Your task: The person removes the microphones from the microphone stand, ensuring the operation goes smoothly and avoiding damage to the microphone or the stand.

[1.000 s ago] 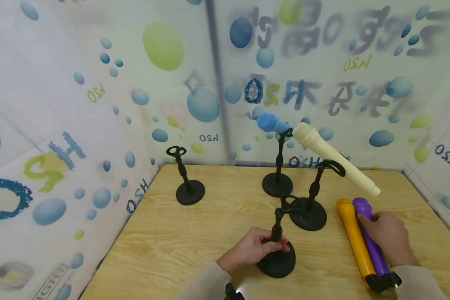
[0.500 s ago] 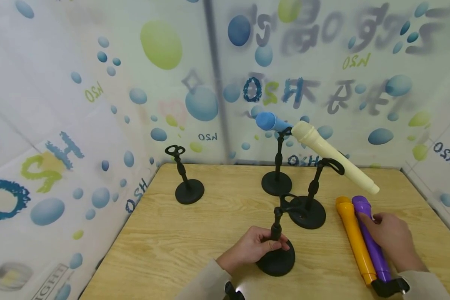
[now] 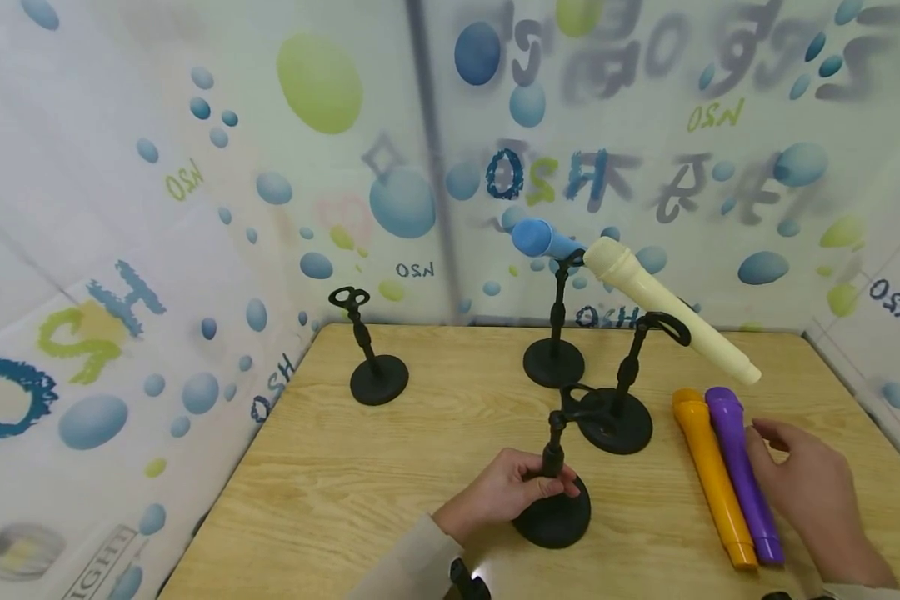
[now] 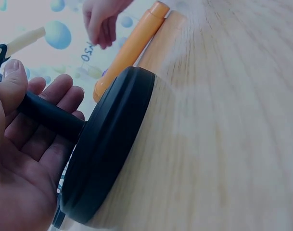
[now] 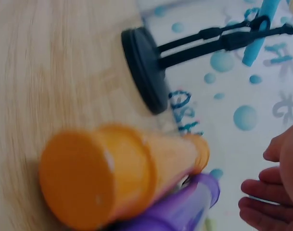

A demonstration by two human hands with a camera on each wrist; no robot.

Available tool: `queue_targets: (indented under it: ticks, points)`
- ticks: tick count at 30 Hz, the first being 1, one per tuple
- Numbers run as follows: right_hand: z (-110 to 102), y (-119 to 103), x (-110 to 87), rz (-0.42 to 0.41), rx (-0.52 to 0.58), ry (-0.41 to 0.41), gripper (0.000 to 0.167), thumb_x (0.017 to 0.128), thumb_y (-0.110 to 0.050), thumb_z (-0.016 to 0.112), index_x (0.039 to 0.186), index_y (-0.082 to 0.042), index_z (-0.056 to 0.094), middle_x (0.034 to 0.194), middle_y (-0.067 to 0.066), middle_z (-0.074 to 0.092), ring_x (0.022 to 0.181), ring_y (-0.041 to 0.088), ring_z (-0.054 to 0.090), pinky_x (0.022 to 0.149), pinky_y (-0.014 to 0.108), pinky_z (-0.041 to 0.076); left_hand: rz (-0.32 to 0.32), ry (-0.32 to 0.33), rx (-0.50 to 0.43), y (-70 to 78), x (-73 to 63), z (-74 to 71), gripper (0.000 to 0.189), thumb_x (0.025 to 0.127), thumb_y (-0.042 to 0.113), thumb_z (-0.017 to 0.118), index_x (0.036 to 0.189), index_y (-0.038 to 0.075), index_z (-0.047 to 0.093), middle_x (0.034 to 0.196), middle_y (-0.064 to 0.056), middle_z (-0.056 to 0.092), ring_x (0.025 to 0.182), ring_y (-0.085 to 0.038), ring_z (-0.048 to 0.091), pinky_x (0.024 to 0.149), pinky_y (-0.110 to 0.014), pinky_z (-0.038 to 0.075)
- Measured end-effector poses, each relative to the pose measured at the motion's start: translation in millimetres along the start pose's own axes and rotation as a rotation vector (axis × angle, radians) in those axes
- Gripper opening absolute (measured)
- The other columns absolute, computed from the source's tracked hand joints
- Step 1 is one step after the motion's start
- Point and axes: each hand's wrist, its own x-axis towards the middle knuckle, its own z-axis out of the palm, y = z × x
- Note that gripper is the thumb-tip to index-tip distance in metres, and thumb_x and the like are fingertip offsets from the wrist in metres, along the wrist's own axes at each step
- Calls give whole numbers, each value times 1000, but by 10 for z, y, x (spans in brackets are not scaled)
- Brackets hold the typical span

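Observation:
My left hand (image 3: 506, 493) holds a black microphone stand (image 3: 555, 521) low on its post, thumb on one side and fingers behind. In the left wrist view the post (image 4: 52, 115) passes between thumb and fingers above the thick round base (image 4: 108, 144). An orange microphone (image 3: 715, 479) and a purple microphone (image 3: 744, 475) lie side by side on the table at the right. Just right of the purple one is my right hand (image 3: 810, 483), its fingers loosely bent around nothing. The right wrist view shows a gap between that hand (image 5: 276, 183) and both microphones.
Behind the held stand, another stand (image 3: 621, 421) bears a cream microphone (image 3: 667, 308). A third stand (image 3: 555, 362) farther back carries a blue microphone (image 3: 543, 239). One bare stand (image 3: 378, 379) is at the back left. Printed curtains (image 3: 330, 183) surround the wooden table (image 3: 330, 500).
My right hand has let go of the purple microphone and moved right, away from it. Both microphones stay lying there. My left hand keeps its hold on the stand.

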Motion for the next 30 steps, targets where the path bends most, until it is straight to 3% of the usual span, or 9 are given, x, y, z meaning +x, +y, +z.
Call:
queue_targets:
  ticks: [5,6,8,11,12,13,30]
  points:
    - [47,-174,-131,-121,74,53,35,109,-20,63,128,9,70,120,35,74,110,59,67,85,72,53,-2,1,7,3,0,-3,25,107,10,66,124,-7,75,120,-31,76,113,2,73,104,-19,55]
    - [69,-209,-148,-152,89,74,31,107,-17,66,125,8,72,116,33,76,105,51,73,86,62,58,-2,1,10,4,0,-4,25,107,10,66,124,-7,75,120,-31,77,113,1,73,104,-20,55]
    - [116,-277,-181,-207,125,100,25,104,-13,71,120,5,76,110,28,79,96,23,78,84,38,63,-1,3,17,5,0,-6,25,107,10,66,124,-6,75,120,-30,77,114,1,73,105,-20,55]
    - [180,-373,-221,-283,192,132,19,98,-7,78,115,1,78,104,22,81,89,-15,62,73,6,50,1,3,28,11,-4,-9,25,107,10,66,124,-5,75,120,-29,77,115,0,73,105,-20,55]
    - [197,-402,-231,-299,208,136,18,97,-5,79,114,0,79,103,20,82,89,-23,54,70,0,43,2,3,30,11,-5,-10,25,107,10,66,124,-5,75,120,-29,77,115,0,73,105,-20,55]
    - [210,-430,-246,-308,222,130,18,96,-4,79,113,0,79,103,19,82,89,-26,50,69,1,44,1,3,30,11,-5,-10,25,107,11,66,124,-5,75,120,-29,77,115,0,73,105,-20,55]
    - [293,-939,-329,-302,382,-77,20,104,-13,73,122,-5,77,116,13,82,98,-18,64,81,3,52,-11,14,45,-12,-3,-4,25,107,13,66,123,-4,76,120,-26,78,115,0,72,105,-20,54]
